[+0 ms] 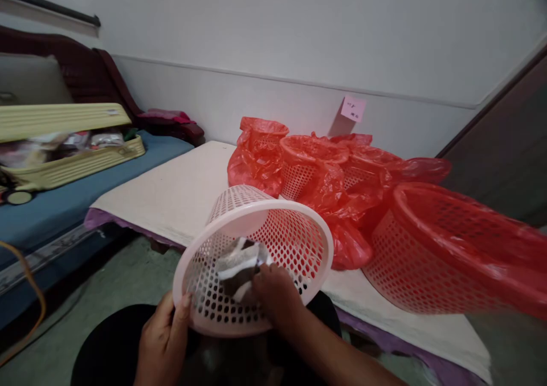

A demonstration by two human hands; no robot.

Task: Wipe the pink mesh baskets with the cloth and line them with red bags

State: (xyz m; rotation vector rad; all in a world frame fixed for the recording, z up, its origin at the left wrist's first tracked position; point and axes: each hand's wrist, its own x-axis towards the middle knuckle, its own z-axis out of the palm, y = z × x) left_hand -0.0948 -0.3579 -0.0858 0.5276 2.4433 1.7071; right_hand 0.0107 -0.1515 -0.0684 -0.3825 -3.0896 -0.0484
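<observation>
A white plastic basket with holes in its wall is tilted so its mouth faces me. My left hand grips the rim at the lower left, thumb inside. My right hand reaches into the basket, its fingers closed on a crumpled cloth with grey, white and brown stripes. Part of the cloth is hidden behind the fingers, and its exact kind cannot be made out.
Several baskets lined with red plastic bags stand on a cream-covered low table; one red-lined basket is near the right. An open yellow suitcase lies on a blue bed. A pink note hangs on the wall.
</observation>
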